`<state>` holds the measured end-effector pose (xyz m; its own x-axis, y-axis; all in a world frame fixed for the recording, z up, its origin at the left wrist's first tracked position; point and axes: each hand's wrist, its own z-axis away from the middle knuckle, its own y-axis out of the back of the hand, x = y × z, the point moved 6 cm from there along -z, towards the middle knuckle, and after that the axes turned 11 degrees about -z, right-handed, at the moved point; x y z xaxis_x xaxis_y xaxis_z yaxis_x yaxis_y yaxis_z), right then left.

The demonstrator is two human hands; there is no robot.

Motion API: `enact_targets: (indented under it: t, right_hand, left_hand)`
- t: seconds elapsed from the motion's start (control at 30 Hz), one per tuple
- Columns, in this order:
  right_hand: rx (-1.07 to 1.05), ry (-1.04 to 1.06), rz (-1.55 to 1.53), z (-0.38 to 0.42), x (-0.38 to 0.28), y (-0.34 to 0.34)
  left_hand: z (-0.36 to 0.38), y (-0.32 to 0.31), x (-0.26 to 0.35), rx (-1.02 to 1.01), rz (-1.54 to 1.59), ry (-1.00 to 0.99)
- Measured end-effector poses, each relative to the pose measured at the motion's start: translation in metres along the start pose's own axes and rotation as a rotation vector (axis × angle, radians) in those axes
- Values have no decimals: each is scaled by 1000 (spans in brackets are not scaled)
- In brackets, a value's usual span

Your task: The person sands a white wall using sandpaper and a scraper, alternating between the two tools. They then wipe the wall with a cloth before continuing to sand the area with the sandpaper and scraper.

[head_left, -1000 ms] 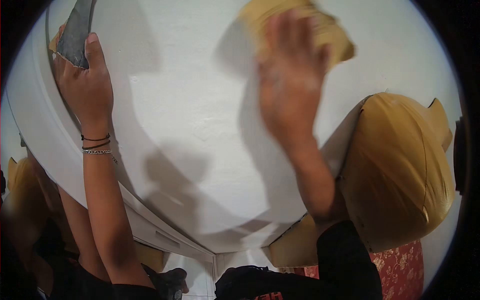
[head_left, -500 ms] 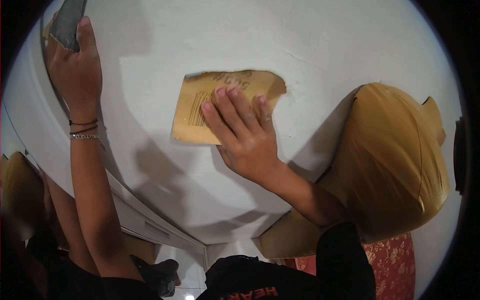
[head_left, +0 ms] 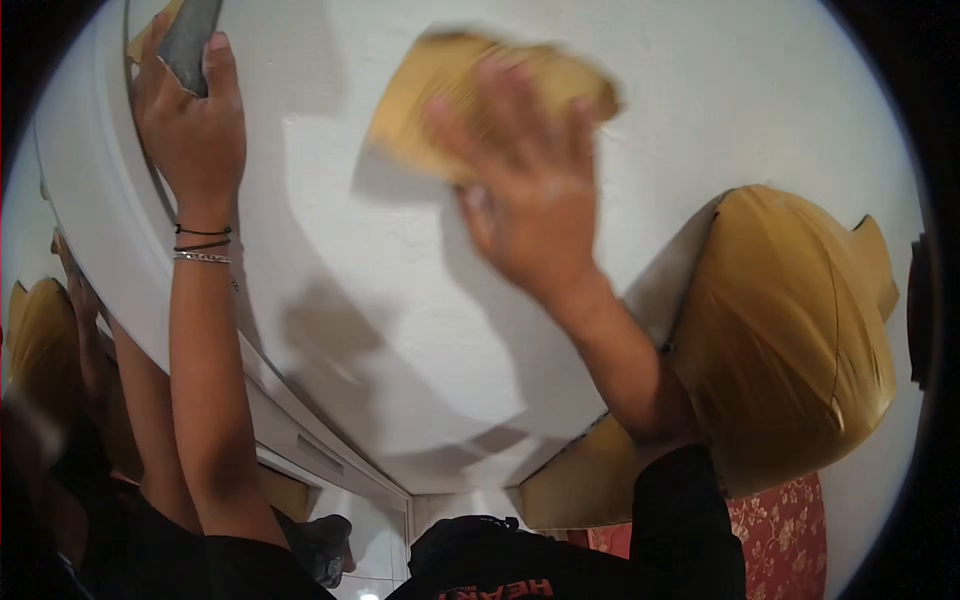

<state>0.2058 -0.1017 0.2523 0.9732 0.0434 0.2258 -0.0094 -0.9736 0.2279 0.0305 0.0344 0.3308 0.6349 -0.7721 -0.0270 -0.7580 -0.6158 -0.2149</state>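
Observation:
My right hand [head_left: 535,170] is spread flat over a tan-backed sheet of sandpaper [head_left: 420,110] against the white wall [head_left: 400,260]. Both hand and sheet are smeared by motion, and the sheet's torn upper edge curls at the right. At upper left my left hand [head_left: 190,135] grips a folded piece of sandpaper [head_left: 188,50], grey on one face and tan on the other, between thumb and fingers. That hand lies close beside the white curved frame [head_left: 130,180]. Dark bands and a silver chain circle the left wrist.
A gold-covered padded chair [head_left: 790,330] stands at the right against the wall. Red floral cloth [head_left: 780,540] shows below it. At far left, a mirror-like surface [head_left: 75,190] shows an arm and gold upholstery. White floor tiles [head_left: 375,550] lie at the bottom.
My right hand and its sandpaper sheet have moved up and slightly right over the wall. My left hand, still gripping its folded piece, appears a little farther right.

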Motion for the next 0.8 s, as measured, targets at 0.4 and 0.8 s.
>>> enact_targets:
  t: [0.4,0.8]
  right_hand:
    - [46,69,-15,-29,-9,-7]
    - [51,72,-37,-23,2,2]
  left_hand:
    - [-2,1,-3,17,2,-44]
    - [-1,0,-6,33,-33,-33]
